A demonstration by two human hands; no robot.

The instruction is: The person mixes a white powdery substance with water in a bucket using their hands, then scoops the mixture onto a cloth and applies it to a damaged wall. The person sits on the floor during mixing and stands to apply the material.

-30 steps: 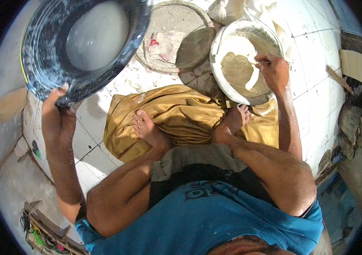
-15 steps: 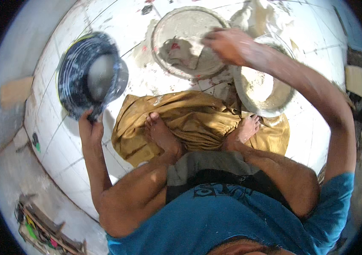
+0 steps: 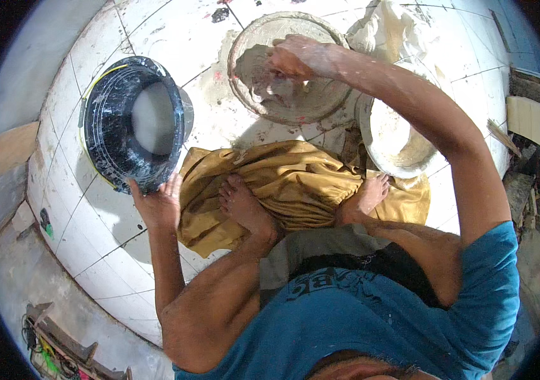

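Observation:
My left hand grips the lower rim of a black bucket holding pale, cloudy liquid at the left. My right hand is over a round, grey, plaster-crusted tray at the top middle, its fingers curled; what they hold is hidden in shadow. Beside the tray, partly behind my forearm, is a white bucket with pale material inside. Beneath my bare feet lies a crumpled gold cloth.
A pale bag stands at the tray's upper right. Cardboard leans on the left wall. Boards and rubble line the right edge. Cables and tools on a wooden piece lie at lower left.
My left hand has brought the black bucket lower, away from the tray. My right hand has left the white bucket and moved up and left over the tray.

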